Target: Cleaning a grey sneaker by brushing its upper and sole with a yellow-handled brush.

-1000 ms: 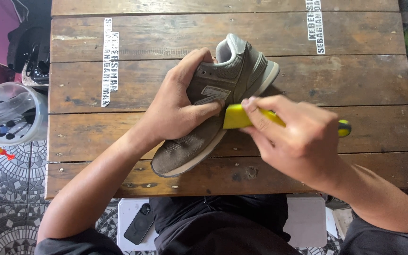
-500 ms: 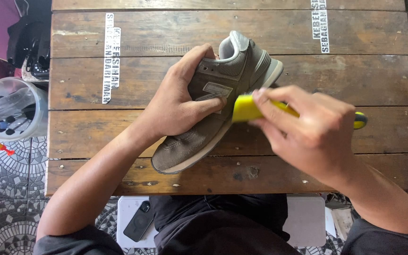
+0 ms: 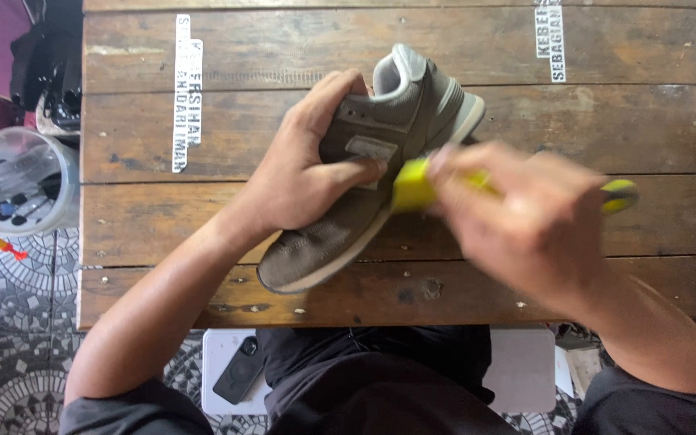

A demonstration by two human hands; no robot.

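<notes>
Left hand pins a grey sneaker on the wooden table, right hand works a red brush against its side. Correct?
Not quite: the brush is yellow, not red, as the head view shows. The left hand does pin the grey sneaker on the wooden table; the right hand holds the brush.

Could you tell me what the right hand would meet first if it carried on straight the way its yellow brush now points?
Probably the grey suede sneaker: the right hand aims the yellow-handled brush leftward at its side, already at or almost touching it, though motion blur hides the contact.
</notes>
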